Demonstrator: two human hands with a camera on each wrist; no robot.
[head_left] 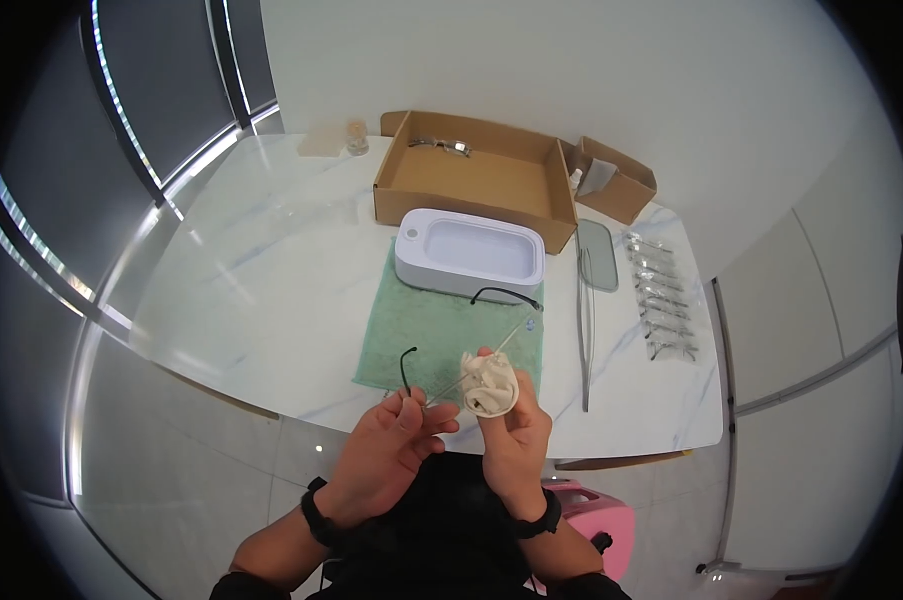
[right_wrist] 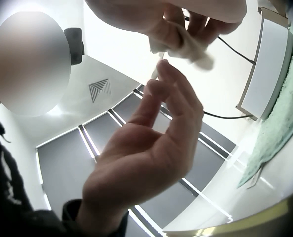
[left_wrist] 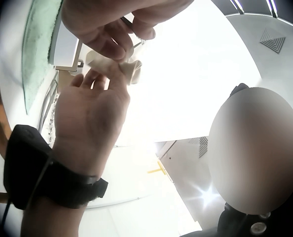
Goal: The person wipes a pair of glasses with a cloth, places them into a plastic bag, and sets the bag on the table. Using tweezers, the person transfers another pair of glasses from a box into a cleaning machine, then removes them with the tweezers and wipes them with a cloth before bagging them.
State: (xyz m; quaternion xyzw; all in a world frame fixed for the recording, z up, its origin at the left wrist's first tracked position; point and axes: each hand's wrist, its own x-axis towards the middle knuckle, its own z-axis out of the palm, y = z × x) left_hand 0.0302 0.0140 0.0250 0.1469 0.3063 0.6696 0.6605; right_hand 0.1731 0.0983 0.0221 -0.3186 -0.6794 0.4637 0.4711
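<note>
Two hands work close together over the near edge of the table. Thumb and fingertips of the left hand [head_left: 397, 450] come nearly together, pinching the glasses [head_left: 512, 293] at one end of the frame, beside a hinge; its other fingers are bent. The right hand [head_left: 515, 440] has its fingers curled around a bunched cream cloth [head_left: 490, 385], gathered about the middle of the frame, so that part of the glasses is hidden. One black temple rises beside the left hand; the other arcs out past the cloth, in front of the white tub. A black band circles each wrist.

Beneath the glasses, a green towel [head_left: 437, 335] lies on the marbled table [head_left: 262, 270], with the white tub [head_left: 407, 262] standing on its far part. Behind the tub is an open cardboard tray [head_left: 492, 190] with another pair of spectacles [head_left: 457, 149] near its back left corner. To the right of the towel lie long metal tweezers [head_left: 586, 345], a grey-green dish [head_left: 600, 258] and a column of clear-wrapped packets [head_left: 662, 300]. A small carton [head_left: 627, 190] sits beside the tray's right end, a little glass [head_left: 357, 138] off its left. Below the table's edge is a pink seat [head_left: 597, 525].
</note>
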